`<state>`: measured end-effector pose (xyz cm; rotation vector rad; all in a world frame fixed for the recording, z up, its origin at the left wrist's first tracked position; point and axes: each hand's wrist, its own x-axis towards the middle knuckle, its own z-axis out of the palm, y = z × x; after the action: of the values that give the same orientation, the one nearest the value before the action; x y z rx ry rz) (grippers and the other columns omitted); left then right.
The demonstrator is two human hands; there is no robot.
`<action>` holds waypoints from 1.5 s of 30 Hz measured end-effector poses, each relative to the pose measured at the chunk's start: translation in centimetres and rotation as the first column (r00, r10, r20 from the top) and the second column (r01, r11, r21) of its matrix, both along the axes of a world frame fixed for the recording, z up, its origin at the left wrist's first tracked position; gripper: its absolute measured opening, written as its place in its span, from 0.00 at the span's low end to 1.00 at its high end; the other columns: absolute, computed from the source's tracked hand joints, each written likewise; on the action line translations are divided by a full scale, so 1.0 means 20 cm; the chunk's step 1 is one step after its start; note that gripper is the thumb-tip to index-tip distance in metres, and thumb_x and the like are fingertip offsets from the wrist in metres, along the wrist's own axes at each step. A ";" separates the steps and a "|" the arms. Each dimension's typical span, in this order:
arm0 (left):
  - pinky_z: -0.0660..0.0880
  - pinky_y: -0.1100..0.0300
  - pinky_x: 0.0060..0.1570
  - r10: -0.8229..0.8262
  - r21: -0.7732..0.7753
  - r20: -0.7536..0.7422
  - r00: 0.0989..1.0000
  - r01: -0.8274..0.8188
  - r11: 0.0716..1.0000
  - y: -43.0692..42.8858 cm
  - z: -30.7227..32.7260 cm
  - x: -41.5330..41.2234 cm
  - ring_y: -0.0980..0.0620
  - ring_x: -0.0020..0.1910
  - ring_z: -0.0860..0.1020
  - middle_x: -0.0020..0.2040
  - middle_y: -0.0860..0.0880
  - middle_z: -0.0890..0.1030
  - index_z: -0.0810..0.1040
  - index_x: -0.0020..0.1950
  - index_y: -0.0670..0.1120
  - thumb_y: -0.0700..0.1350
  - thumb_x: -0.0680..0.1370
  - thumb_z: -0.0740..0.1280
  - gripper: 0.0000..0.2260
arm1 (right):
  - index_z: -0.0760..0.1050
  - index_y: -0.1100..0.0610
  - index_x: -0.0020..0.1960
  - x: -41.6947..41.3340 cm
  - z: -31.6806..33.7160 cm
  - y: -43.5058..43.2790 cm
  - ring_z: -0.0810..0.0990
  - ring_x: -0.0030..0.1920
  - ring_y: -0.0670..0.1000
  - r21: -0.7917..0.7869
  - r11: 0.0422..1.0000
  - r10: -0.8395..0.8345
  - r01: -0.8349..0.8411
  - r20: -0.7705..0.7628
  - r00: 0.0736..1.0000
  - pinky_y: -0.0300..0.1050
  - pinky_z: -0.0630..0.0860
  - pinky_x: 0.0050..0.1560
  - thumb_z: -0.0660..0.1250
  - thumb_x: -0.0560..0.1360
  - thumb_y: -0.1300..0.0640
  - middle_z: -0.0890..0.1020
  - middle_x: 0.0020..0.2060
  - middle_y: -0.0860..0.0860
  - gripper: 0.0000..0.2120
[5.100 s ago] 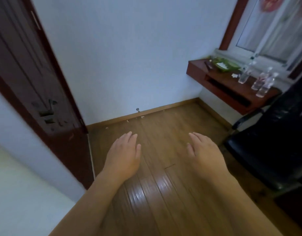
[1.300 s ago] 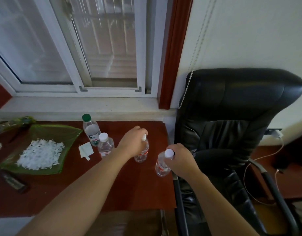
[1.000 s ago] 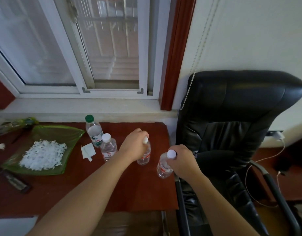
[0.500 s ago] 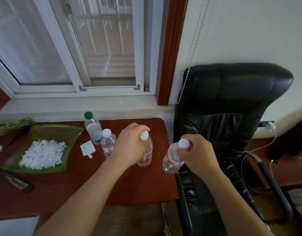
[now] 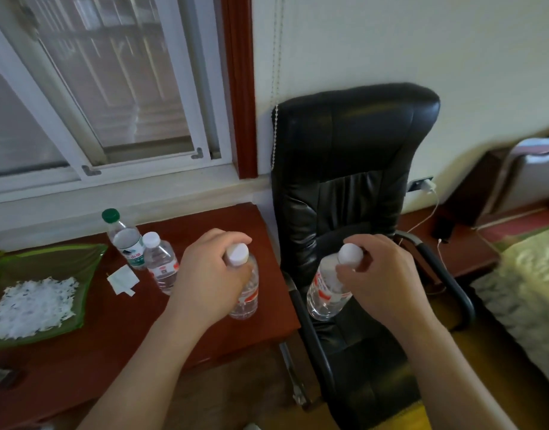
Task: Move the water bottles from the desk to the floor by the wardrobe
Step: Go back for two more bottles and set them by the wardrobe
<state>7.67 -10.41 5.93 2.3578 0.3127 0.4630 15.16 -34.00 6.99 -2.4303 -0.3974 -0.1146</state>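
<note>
My left hand grips the neck of a clear white-capped water bottle over the right part of the reddish desk. My right hand grips a second white-capped bottle by its neck, holding it tilted in the air past the desk's right edge, over the chair. Two more bottles stand at the back of the desk: a green-capped one and a white-capped one right beside it.
A black office chair stands tight against the desk's right edge. A green dish with white shreds sits at the desk's left, a paper scrap beside it. A charger cable hangs behind the chair; a bed lies at right.
Both hands have lifted their bottles. The right hand's bottle has left the desk and moved right, over the chair. The view has turned a little to the right.
</note>
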 end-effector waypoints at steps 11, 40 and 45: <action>0.67 0.75 0.42 -0.248 0.057 0.031 0.968 0.246 0.968 -0.63 0.05 -0.12 0.64 0.46 0.76 0.46 0.60 0.79 0.82 0.53 0.54 0.41 0.69 0.75 0.15 | 0.78 0.46 0.52 -0.40 0.05 -0.69 0.75 0.44 0.38 0.047 0.982 -0.185 0.184 0.021 0.983 0.29 0.66 0.39 0.74 0.68 0.58 0.77 0.42 0.39 0.14; 0.76 0.66 0.50 -0.976 -0.032 0.049 0.211 0.977 0.209 -2.74 0.05 -0.15 0.61 0.49 0.78 0.49 0.60 0.79 0.80 0.54 0.53 0.41 0.70 0.77 0.16 | 0.80 0.49 0.49 -1.49 0.05 -2.28 0.78 0.45 0.41 0.051 0.330 -0.944 0.943 0.020 0.329 0.37 0.74 0.43 0.74 0.65 0.61 0.80 0.43 0.41 0.14; 0.76 0.61 0.50 -0.999 -0.004 0.002 0.039 0.999 0.039 -3.04 0.01 -0.15 0.59 0.49 0.77 0.50 0.61 0.78 0.80 0.54 0.54 0.41 0.70 0.76 0.15 | 0.80 0.51 0.52 -1.60 0.00 -2.36 0.78 0.44 0.41 0.090 0.102 -0.995 0.991 0.017 0.101 0.34 0.74 0.41 0.75 0.65 0.59 0.81 0.44 0.43 0.16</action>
<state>4.71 -71.18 6.12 1.8895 -1.3885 -0.2950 -16.79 -81.20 6.98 -2.1396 1.3679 -0.8020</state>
